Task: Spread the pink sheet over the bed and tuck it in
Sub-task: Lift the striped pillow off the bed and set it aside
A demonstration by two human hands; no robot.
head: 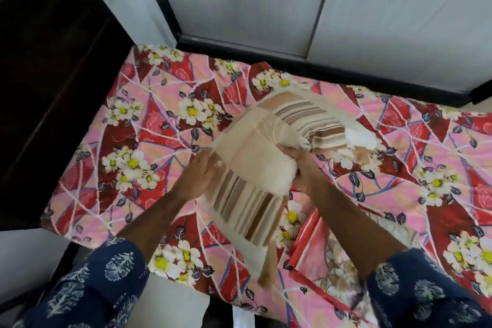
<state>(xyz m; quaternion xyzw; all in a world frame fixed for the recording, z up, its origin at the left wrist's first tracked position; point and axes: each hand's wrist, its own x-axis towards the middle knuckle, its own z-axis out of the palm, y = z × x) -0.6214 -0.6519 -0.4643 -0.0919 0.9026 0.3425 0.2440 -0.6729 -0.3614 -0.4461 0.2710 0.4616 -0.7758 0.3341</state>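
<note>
Head view: pink sheet (165, 125) lies beneath left hand (198, 177) and right hand (298, 165), both gripping a striped pillow (255, 157).

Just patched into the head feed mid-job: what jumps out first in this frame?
A cream pillow with brown stripes is held up at centre frame, motion-blurred, the left hand against its left edge and the right hand gripping its right side. Beneath it the pink floral sheet already covers the bed, with a folded-back flap near the lower right. Grey wall panels run along the far side.
</note>
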